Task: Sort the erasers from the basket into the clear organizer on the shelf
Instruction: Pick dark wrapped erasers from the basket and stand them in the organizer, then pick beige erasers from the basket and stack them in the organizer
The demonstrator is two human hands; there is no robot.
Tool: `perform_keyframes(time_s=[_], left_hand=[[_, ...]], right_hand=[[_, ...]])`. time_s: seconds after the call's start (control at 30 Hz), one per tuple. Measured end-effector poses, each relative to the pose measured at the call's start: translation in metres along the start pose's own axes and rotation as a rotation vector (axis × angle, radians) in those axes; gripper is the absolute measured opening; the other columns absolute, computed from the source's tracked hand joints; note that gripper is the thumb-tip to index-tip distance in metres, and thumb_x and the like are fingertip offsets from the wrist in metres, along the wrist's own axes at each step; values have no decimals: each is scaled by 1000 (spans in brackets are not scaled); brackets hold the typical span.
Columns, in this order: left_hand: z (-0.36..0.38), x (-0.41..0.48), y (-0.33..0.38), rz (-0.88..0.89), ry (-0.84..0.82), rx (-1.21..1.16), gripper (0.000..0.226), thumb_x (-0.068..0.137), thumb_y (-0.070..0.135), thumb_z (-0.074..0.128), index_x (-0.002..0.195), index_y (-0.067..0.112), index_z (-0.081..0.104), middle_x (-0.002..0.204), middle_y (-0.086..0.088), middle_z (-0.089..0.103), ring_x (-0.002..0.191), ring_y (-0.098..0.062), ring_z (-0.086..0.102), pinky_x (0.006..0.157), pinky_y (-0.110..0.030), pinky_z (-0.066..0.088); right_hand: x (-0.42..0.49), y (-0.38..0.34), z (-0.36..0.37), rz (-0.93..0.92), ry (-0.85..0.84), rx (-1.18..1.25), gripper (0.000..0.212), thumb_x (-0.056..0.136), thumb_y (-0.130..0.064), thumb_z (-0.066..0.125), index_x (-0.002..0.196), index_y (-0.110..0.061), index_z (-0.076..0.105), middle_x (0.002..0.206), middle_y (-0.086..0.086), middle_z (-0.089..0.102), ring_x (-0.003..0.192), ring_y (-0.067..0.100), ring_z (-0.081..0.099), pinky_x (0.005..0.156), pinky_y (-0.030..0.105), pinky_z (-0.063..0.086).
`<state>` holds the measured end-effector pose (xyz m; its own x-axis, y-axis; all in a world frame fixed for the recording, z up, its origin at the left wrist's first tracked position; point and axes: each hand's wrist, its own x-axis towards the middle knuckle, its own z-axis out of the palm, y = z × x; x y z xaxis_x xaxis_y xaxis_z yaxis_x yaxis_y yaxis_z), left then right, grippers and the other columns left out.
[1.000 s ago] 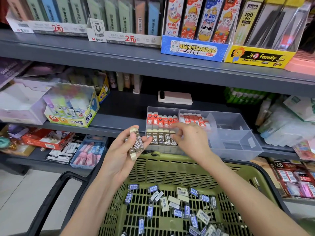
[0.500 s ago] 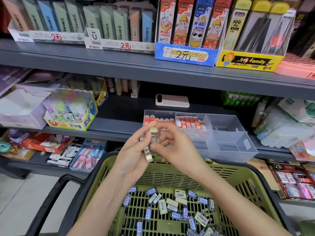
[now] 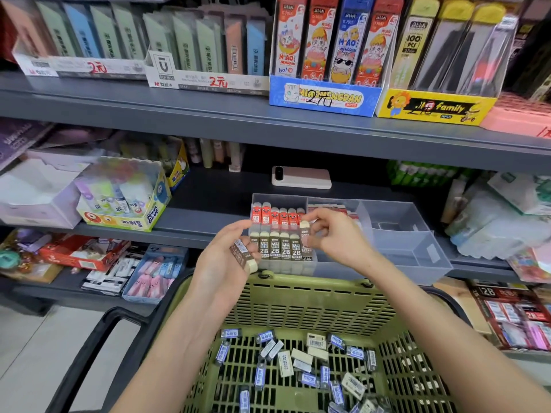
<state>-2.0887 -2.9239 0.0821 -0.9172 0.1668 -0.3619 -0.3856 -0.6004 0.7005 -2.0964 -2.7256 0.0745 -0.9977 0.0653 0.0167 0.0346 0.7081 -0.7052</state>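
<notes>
A green basket below me holds several loose blue-sleeved and white erasers. The clear organizer stands on the middle shelf; its left section has a row of red erasers behind a row of brown 2B erasers. My left hand grips brown erasers just left of the organizer. My right hand pinches one brown eraser upright at the right end of the brown row.
A pink phone lies at the back of the shelf behind the organizer. A glue-stick box sits to the left. The organizer's right compartments look bare. Packaged goods crowd the shelf at right. The basket's black handle hangs at lower left.
My hands met over the basket, and my right hand took one brown eraser from my left. It has now carried that eraser to the right end of the brown row.
</notes>
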Motion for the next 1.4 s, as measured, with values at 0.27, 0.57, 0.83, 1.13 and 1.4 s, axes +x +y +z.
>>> perform_keyframes(time_s=[0.27, 0.57, 0.83, 1.13, 1.4], left_hand=[[0, -1, 4, -10, -25, -24, 28, 98, 24, 42, 95, 6, 63, 61, -1, 47, 60, -12, 44, 52, -22, 42], [3, -10, -6, 55, -208, -12, 39, 100, 38, 35, 113, 9, 59, 74, -3, 67, 70, -17, 67, 60, -31, 55], [-26, -9, -10, 444, -4, 647, 20, 96, 16, 50, 108, 24, 64, 98, 11, 63, 91, 1, 58, 85, -21, 45], [-50, 4, -16, 660, 37, 1533, 45, 89, 36, 63, 129, 17, 58, 125, -2, 61, 120, -23, 51, 102, -42, 34], [-53, 7, -21, 726, 38, 1526, 36, 90, 29, 63, 123, 16, 63, 115, -2, 65, 111, -24, 55, 96, -40, 32]], right_hand=[[-11, 8, 8, -272, 225, -685, 27, 85, -40, 59, 103, -26, 74, 93, 5, 57, 93, 27, 46, 78, 34, 31], [-64, -60, 38, -198, 18, 140, 20, 78, -39, 69, 93, -26, 67, 74, -15, 63, 68, -3, 55, 61, 12, 45], [-33, -63, 23, -30, 100, 520, 8, 85, -20, 67, 78, -16, 67, 69, -3, 62, 60, 6, 51, 61, 21, 44], [12, -61, 53, 236, -41, 350, 19, 82, -15, 71, 86, -11, 52, 61, 6, 63, 48, 18, 61, 70, 41, 57], [1, -63, 66, 38, 126, -47, 21, 86, -30, 65, 90, -11, 73, 62, -4, 55, 66, 14, 51, 69, 28, 45]])
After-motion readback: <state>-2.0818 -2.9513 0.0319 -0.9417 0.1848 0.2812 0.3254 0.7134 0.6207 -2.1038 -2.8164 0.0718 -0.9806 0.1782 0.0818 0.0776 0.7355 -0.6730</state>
